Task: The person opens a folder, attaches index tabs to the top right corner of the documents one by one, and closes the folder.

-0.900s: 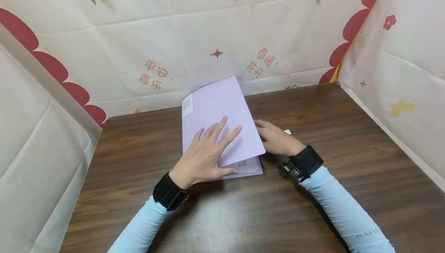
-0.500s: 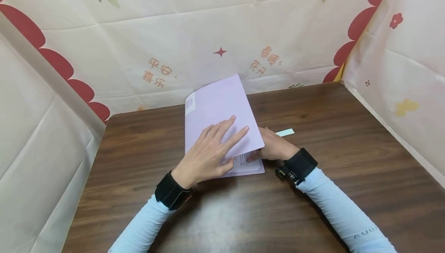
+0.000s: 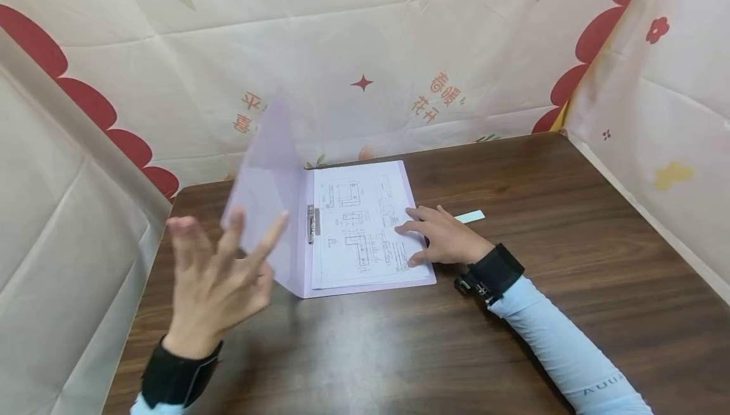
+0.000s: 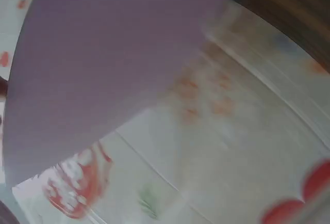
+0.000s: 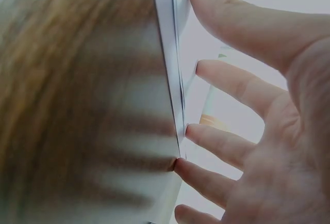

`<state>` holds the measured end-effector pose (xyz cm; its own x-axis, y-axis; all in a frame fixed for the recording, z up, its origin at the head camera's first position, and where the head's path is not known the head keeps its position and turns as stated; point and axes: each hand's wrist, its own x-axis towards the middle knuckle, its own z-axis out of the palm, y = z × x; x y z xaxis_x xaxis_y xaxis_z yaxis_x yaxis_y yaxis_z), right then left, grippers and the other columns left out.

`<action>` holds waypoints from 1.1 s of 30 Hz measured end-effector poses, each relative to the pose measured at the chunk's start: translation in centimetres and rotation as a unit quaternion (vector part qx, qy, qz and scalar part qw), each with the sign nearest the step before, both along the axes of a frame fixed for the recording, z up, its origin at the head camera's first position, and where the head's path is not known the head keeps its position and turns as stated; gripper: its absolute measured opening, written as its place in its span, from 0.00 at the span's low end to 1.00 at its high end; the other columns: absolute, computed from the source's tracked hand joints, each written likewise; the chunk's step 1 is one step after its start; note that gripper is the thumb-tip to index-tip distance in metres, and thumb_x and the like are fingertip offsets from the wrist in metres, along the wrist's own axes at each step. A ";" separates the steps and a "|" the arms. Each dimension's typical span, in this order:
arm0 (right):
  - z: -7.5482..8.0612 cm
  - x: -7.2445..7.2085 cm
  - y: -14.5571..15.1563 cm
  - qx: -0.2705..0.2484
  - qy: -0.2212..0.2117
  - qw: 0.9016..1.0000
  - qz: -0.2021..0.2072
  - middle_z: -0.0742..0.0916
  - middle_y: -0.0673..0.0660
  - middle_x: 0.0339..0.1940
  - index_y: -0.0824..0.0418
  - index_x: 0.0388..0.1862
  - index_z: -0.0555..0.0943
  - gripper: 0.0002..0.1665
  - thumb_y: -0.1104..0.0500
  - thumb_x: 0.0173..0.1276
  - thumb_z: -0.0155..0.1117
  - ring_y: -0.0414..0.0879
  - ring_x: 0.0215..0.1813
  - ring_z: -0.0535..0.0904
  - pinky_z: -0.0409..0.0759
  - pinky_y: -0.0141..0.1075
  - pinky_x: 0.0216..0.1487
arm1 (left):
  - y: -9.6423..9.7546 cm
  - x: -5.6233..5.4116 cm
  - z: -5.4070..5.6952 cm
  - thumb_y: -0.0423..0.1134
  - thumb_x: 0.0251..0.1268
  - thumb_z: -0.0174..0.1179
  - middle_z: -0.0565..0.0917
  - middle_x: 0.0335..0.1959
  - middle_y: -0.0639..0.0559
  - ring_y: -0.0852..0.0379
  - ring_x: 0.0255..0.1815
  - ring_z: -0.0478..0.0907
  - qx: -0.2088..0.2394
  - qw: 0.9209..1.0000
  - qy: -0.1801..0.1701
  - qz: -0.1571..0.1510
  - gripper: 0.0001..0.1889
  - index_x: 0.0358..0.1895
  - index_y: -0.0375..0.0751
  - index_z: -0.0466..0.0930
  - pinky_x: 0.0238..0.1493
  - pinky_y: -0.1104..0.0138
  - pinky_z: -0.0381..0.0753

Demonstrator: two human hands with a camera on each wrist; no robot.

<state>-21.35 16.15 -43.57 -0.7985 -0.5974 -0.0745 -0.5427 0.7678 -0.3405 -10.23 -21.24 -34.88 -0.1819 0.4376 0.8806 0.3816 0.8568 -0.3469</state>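
A lilac clip folder point(image 3: 268, 199) lies on the table, its front cover raised and leaning left. Inside, sheets of paper point(image 3: 348, 256) printed with technical drawings sit under a metal clip point(image 3: 311, 223) at the spine. My left hand point(image 3: 219, 282), blurred, is in the air with spread fingers in front of the cover. The cover's lilac surface point(image 4: 103, 53) fills much of the left wrist view. My right hand point(image 3: 450, 236) rests its fingertips on the right margin of the sheets. In the right wrist view these fingers point(image 5: 221, 146) are spread along the folder's edge point(image 5: 167, 38).
A pale mint strip point(image 3: 472, 217) lies on the table just behind my right hand, partly covered by it. The brown wooden table point(image 3: 365, 364) meets a printed cloth wall point(image 3: 331, 54) at the back. Cloth also hangs at the left and right.
The folder's cover has swung up and left, baring the printed sheets and the clip. My left hand has moved left off the cover. My right fingertips have come onto the sheets' edge.
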 end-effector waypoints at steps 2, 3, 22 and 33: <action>0.0 0.0 0.0 -0.001 0.000 1.000 0.000 0.70 0.66 0.80 0.49 0.67 0.82 0.39 0.43 0.56 0.81 0.66 0.82 0.61 0.50 0.72 0.78 | -2.0 0.6 -0.7 0.40 0.48 0.47 0.48 0.87 0.58 0.49 0.88 0.33 0.017 0.999 0.001 0.042 0.42 0.76 0.63 0.67 0.83 0.39 0.34; 0.0 0.1 0.0 -0.001 -0.001 1.000 -0.001 0.70 0.66 0.80 0.49 0.67 0.82 0.39 0.42 0.56 0.80 0.65 0.82 0.61 0.49 0.72 0.78 | -3.0 0.9 -1.1 0.41 0.49 0.47 0.50 0.86 0.59 0.50 0.88 0.34 0.026 0.998 -0.005 0.058 0.41 0.75 0.62 0.69 0.82 0.38 0.34; -0.4 -0.2 -0.7 0.002 -0.028 1.000 -0.004 0.67 0.64 0.82 0.49 0.69 0.81 0.41 0.43 0.57 0.80 0.65 0.84 0.56 0.46 0.66 0.82 | -11.5 3.9 -8.5 0.48 0.64 0.67 0.60 0.74 0.18 0.12 0.77 0.45 0.041 0.792 -0.564 0.229 0.34 0.68 0.32 0.72 0.65 0.21 0.51; 0.3 0.2 -0.4 -0.006 -0.035 0.999 -0.006 0.68 0.66 0.82 0.53 0.70 0.80 0.41 0.46 0.57 0.80 0.64 0.84 0.58 0.43 0.65 0.83 | -9.3 2.7 -7.8 0.36 0.59 0.69 0.76 0.64 0.23 0.21 0.62 0.74 0.032 0.864 -0.475 0.166 0.27 0.63 0.30 0.78 0.49 0.31 0.78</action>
